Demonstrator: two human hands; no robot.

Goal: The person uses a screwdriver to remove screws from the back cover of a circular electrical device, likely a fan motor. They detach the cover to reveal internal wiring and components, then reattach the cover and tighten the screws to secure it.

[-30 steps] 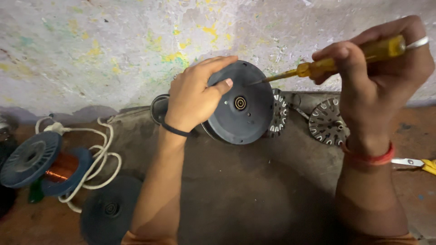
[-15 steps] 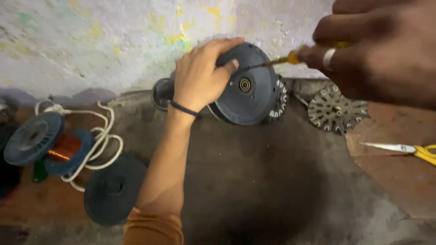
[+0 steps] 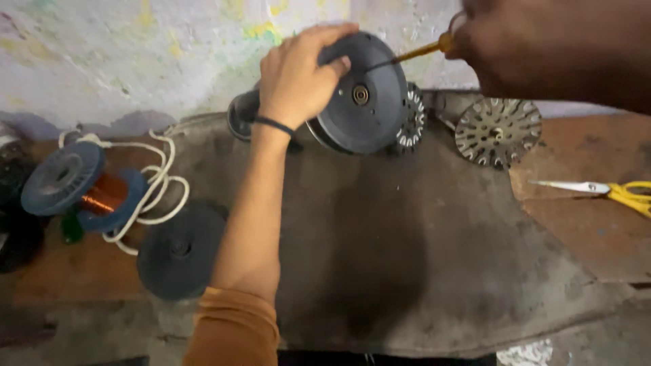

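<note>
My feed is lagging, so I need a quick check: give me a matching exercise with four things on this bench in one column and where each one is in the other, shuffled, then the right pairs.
Things:
1. scissors
2. copper wire spool
3. round dark housing
4. screwdriver

Places:
A. held by the right hand, tip against the housing
B. lying flat at the right edge of the bench
C. steadied on edge by the left hand, near the wall
D. far left, beside the white cord

Pairs: 1-B, 2-D, 3-C, 4-A

head view, looking down, close, facing wall (image 3: 135, 54)
</note>
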